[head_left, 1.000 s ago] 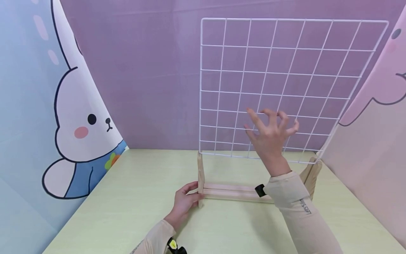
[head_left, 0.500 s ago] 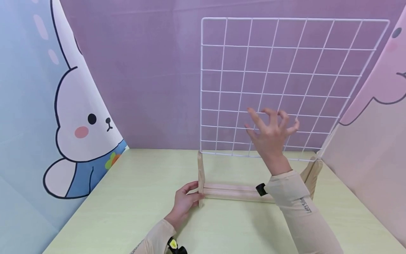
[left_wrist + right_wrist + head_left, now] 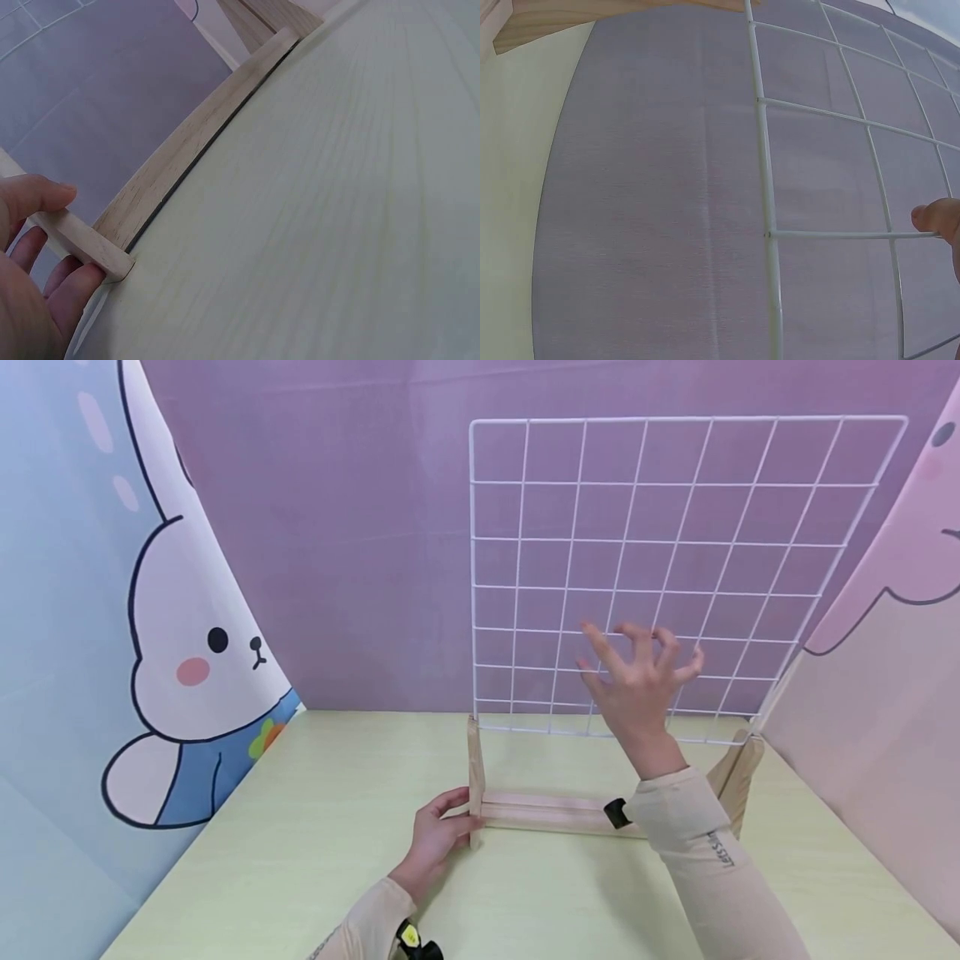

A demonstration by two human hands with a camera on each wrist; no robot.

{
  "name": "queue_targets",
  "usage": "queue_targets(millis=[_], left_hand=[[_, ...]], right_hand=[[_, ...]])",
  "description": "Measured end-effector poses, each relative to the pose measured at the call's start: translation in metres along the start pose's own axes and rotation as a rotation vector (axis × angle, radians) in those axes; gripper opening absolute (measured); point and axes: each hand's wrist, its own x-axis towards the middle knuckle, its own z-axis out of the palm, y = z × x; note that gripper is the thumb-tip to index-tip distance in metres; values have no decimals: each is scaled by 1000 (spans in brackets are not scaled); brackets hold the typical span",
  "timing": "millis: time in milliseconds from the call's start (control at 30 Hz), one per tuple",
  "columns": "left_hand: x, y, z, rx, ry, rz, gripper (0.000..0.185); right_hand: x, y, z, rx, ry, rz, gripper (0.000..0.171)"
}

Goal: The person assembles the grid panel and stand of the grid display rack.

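**Wire grid panel seated in wooden stand, both hands engaged**

The white wire grid panel (image 3: 675,568) stands upright on the far right of the pale green table (image 3: 300,827), its lower edge seated in the wooden stand (image 3: 551,814). The stand consists of a low horizontal rail with an upright post at each end.

The left hand (image 3: 435,839) grips the left post at its base. In the left wrist view the thumb lies on the far face of the post and the fingers (image 3: 75,281) curl against its near face.

The right hand (image 3: 637,681) is raised in front of the lower grid rows with fingers spread and bent. In the right wrist view one fingertip (image 3: 934,219) rests on a horizontal wire. No wire is visibly pinched.
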Motion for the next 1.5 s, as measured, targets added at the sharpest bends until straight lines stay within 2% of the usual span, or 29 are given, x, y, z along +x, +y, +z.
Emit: queue_targets(millis=[467,800,1100,1500], left_hand=[[2,2,1,-1,4,-4,51],[2,3,1,-4,-3,1,51],[0,4,0,-7,-14,9,53],[0,6,0,-3,-10,14,51]], right_hand=[[-9,1,2,-1,-28,-7,44],[-19,-1,3,30,-54,-5,37],[-27,0,3,32,-64,-15,43],[-36,0,3,38,-67,-22,37]])
